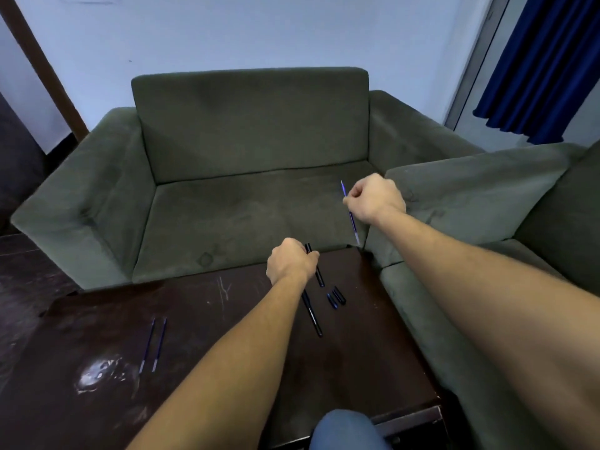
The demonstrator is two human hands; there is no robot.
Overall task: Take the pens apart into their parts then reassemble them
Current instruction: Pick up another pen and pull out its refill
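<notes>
My left hand (290, 261) grips a black pen barrel (316, 271) that slants down toward the dark wooden table (227, 336). My right hand (376, 198) is raised over the sofa seat and pinches a thin blue refill (352, 219), its tip pointing down. On the table, another black barrel (312, 315) lies partly under my left forearm. Two short black caps (336, 297) lie side by side to its right. Two more blue refills (154, 345) lie parallel on the table's left part.
A grey-green sofa (250, 196) stands right behind the table, and a second sofa section (470, 196) runs along the right. A whitish smear (97, 375) marks the table's left front. A blue-clad knee (347, 430) shows at the bottom edge. Blue curtains (545, 66) hang at upper right.
</notes>
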